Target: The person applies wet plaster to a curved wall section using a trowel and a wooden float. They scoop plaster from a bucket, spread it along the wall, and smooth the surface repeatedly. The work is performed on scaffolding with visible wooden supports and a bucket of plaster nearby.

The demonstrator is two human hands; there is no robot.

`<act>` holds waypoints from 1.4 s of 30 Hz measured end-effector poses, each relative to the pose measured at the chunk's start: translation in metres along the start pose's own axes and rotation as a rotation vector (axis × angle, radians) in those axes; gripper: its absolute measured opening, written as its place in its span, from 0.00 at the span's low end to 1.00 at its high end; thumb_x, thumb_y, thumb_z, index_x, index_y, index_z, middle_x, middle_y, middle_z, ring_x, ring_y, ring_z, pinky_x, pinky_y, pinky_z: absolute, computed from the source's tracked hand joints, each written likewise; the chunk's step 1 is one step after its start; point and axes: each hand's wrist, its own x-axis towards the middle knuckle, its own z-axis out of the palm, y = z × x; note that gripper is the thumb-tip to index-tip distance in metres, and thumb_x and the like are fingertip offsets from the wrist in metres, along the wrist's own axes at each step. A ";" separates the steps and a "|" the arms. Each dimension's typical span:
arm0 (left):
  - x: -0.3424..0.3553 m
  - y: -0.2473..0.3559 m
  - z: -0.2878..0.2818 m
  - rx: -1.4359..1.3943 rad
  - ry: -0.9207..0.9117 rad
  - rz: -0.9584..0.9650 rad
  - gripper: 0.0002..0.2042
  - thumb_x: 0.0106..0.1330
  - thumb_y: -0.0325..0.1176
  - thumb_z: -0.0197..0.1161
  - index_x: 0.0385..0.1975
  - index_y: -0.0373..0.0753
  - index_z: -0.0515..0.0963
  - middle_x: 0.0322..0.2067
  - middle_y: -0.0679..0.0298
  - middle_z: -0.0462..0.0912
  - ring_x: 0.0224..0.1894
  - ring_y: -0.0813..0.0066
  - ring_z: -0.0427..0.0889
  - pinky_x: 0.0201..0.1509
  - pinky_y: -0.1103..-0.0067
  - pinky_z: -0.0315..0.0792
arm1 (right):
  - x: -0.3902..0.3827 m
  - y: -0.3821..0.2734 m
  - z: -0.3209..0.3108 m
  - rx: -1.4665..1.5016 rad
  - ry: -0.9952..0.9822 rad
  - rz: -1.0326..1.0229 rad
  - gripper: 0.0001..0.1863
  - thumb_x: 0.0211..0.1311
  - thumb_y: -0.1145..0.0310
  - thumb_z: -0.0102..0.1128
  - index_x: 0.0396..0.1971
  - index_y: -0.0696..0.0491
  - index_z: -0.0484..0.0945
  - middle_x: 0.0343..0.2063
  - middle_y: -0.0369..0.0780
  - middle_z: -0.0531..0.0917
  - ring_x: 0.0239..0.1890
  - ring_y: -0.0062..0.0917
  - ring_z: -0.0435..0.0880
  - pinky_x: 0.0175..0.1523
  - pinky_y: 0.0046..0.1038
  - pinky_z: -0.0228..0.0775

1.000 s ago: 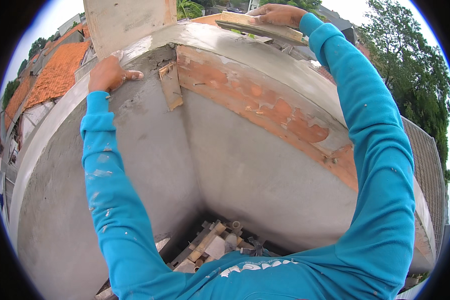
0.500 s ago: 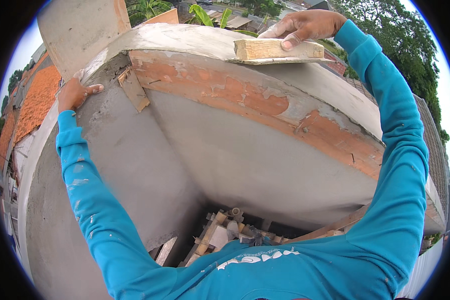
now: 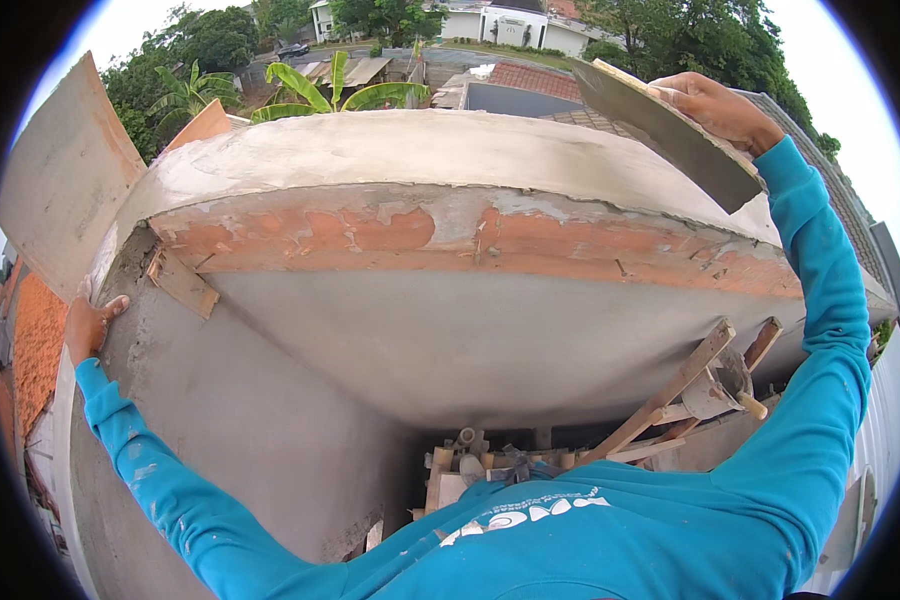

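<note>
Sleeves of bright blue cloth run up from the lower edge, one to each side of a curved plastered wall (image 3: 300, 400). Below and between the arms, down past the wall's foot, lie wooden offcuts (image 3: 470, 465), slanted timber props (image 3: 670, 395) and a small trowel with a wooden handle (image 3: 720, 385). The left hand (image 3: 92, 325) rests flat against the grey plaster at the wall's corner, fingers together and thumb stretched toward the wall; just beside it to the right a short wooden block (image 3: 182, 283) is fixed slantwise under the ledge, and right above it stands a flat grey board (image 3: 65, 180), leaning against the corner. Across from that hand a band of bare orange brick (image 3: 490, 240) shows beneath the smooth cement coping (image 3: 420, 155) on the wall's top. The right hand (image 3: 715, 105) is raised above the far right end of the coping, fingers curled over the wooden back of a plastering float (image 3: 670, 135), gripping it; the float's grey face tilts downward, its lower corner just beside the coping, though whether it touches cannot be told. Beyond that hand lie banana plants (image 3: 320, 90), tiled roofs (image 3: 530, 80) and trees.
</note>
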 end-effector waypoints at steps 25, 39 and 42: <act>-0.011 0.021 -0.012 0.002 0.072 0.082 0.41 0.48 0.53 0.75 0.57 0.29 0.73 0.46 0.39 0.82 0.50 0.44 0.81 0.54 0.61 0.73 | 0.161 -0.280 0.138 0.384 -0.121 -0.346 0.27 0.65 0.53 0.55 0.47 0.66 0.79 0.39 0.50 0.84 0.38 0.28 0.85 0.39 0.26 0.77; -0.014 0.016 -0.013 -0.031 0.010 0.001 0.43 0.50 0.48 0.75 0.63 0.29 0.67 0.51 0.38 0.79 0.54 0.44 0.79 0.58 0.61 0.70 | -0.003 0.003 0.034 0.202 0.109 0.302 0.22 0.67 0.54 0.56 0.37 0.61 0.83 0.28 0.41 0.83 0.23 0.19 0.79 0.29 0.24 0.71; -0.011 0.010 -0.011 -0.010 0.008 -0.017 0.43 0.51 0.48 0.75 0.65 0.30 0.66 0.52 0.39 0.79 0.56 0.45 0.78 0.59 0.63 0.70 | 0.023 -0.024 0.060 0.102 0.086 0.164 0.23 0.67 0.54 0.58 0.39 0.63 0.83 0.27 0.43 0.83 0.22 0.21 0.79 0.28 0.24 0.70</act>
